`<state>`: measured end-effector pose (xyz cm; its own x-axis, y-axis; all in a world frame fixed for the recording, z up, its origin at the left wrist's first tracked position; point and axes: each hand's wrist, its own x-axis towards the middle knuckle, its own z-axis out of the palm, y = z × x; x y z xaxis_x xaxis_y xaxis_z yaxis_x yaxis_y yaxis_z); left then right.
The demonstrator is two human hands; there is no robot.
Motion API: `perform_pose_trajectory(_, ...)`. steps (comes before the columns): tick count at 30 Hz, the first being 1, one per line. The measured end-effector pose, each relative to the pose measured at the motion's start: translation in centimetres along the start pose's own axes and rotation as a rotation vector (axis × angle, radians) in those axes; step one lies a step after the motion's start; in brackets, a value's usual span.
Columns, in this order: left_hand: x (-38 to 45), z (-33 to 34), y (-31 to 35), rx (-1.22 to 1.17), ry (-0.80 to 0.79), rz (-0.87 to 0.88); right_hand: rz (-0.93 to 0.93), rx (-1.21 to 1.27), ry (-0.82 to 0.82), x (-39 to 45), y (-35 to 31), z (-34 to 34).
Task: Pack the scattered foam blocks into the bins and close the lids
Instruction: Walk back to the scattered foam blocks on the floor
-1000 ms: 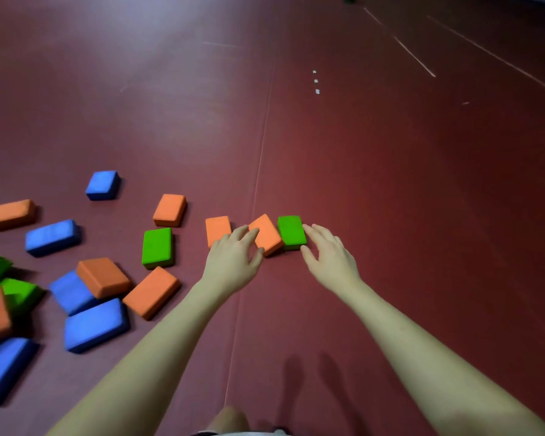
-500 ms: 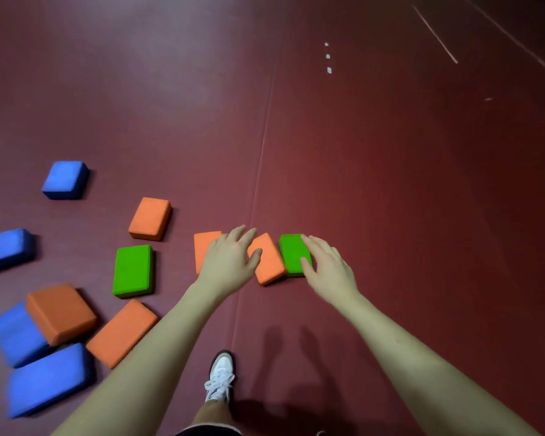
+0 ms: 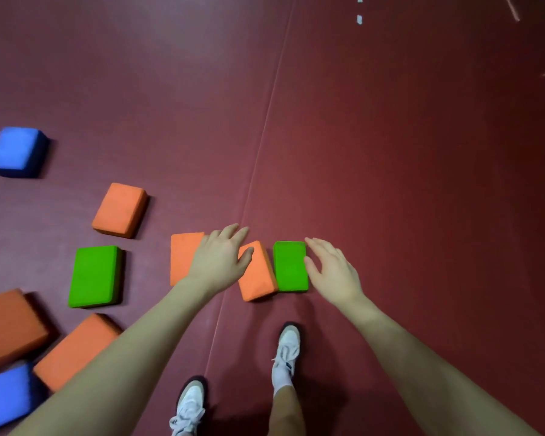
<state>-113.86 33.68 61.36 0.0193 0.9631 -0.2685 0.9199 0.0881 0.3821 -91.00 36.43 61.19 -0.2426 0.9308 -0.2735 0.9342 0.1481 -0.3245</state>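
Observation:
Three foam blocks lie in a row on the dark red floor just ahead of my feet: an orange block, a tilted orange block and a green block touching it. My left hand hovers with fingers spread over the gap between the two orange blocks, hiding part of each. Fingers apart, my right hand sits at the green block's right edge, holding nothing. No bin is in view.
More blocks lie scattered to the left: a green block, orange blocks and blue blocks. My white shoes stand just behind the row. A floor seam runs away from me.
I have stepped closer and the view has tilted down, so the blocks look larger and both shoes show. Both hands stay open over the same three blocks.

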Motion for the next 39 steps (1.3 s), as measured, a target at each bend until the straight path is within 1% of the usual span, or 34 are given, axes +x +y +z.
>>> perform_pose_trajectory(7,10.2,8.4,3.5,-0.04,-0.046,-0.1,-0.056,-0.009,-0.098,9.6,8.9,3.5)
perform_pose_trajectory(10,13.4,13.0,4.1,-0.048,-0.087,-0.138,-0.098,-0.034,-0.158,13.0,12.2,6.3)
perform_pose_trajectory(15,16.9,21.1,3.2,-0.042,-0.13,-0.156,-0.089,-0.066,-0.244,16.9,17.2,12.9)
perform_pose_trajectory(18,18.6,26.6,1.4,-0.015,-0.155,-0.166,-0.077,-0.087,-0.287,18.4,20.0,18.4)
perform_pose_trajectory(20,19.6,30.3,0.0,-0.013,-0.145,-0.164,-0.07,-0.093,-0.307,19.6,21.6,22.6)
perform_pose_trajectory(25,22.5,41.0,-3.7,-0.002,-0.138,-0.126,-0.019,-0.03,-0.312,22.4,25.0,33.9)
perform_pose_trajectory(30,25.3,50.1,-8.4,0.108,-0.146,-0.106,-0.047,-0.033,-0.348,24.0,26.7,44.4)
perform_pose_trajectory(34,27.3,54.5,-11.4,0.167,-0.094,-0.023,-0.062,-0.042,-0.309,24.8,27.2,50.1)
perform_pose_trajectory(36,28.0,55.5,-12.2,0.168,-0.062,0.011,-0.061,-0.015,-0.262,24.7,27.0,52.0)
perform_pose_trajectory(39,27.3,55.8,-13.5,0.122,-0.006,0.034,-0.065,0.088,-0.218,23.8,26.2,53.3)
